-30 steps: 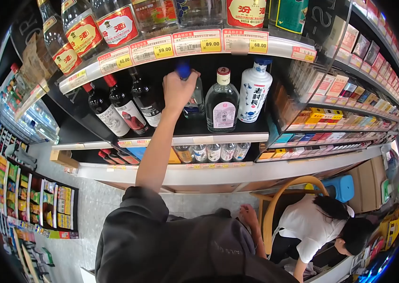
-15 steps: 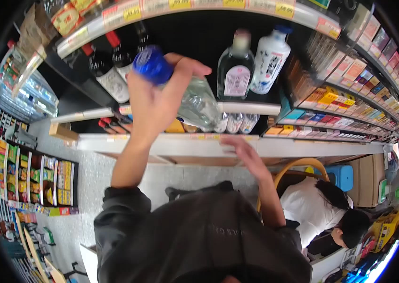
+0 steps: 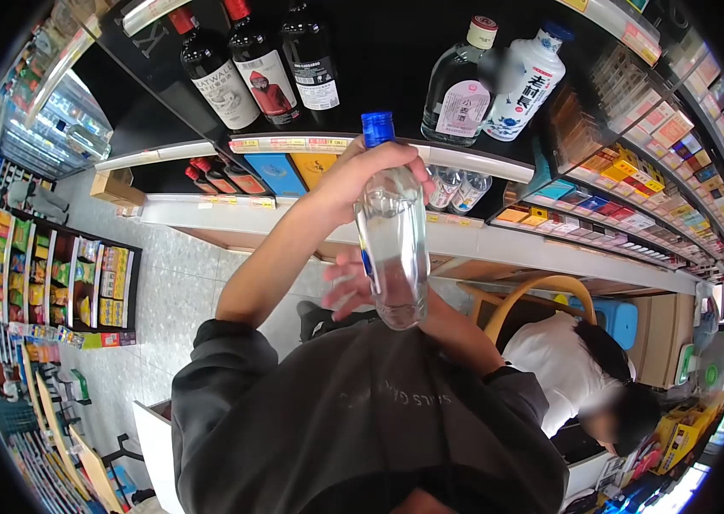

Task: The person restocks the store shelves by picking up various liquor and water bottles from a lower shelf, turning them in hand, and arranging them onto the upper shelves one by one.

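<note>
My left hand (image 3: 383, 171) is wrapped round the neck and shoulder of a clear glass bottle (image 3: 396, 248) with a blue cap (image 3: 377, 128). The bottle hangs nearly upright before my chest, its base toward me. Behind its lower part is my right hand (image 3: 347, 287), fingers spread and holding nothing; the bottle hides some of that hand. On the shelf beyond stand a clear bottle with a pink label (image 3: 462, 111) and a white bottle with blue decoration (image 3: 526, 86). Several dark wine bottles (image 3: 272, 73) stand to the left.
A lower shelf holds red-topped bottles (image 3: 238, 176), a blue box (image 3: 274, 171) and small clear bottles (image 3: 469, 190). Racks of cigarette packs (image 3: 627, 171) line the right side. A person in a white top (image 3: 554, 364) is close by at lower right, near a wooden chair back (image 3: 542, 291). Snack shelves (image 3: 62, 283) stand at left.
My left hand has brought the blue-capped bottle away from the shelf, toward my chest, turning it from tilted to nearly upright. My right hand has moved left, behind the bottle.
</note>
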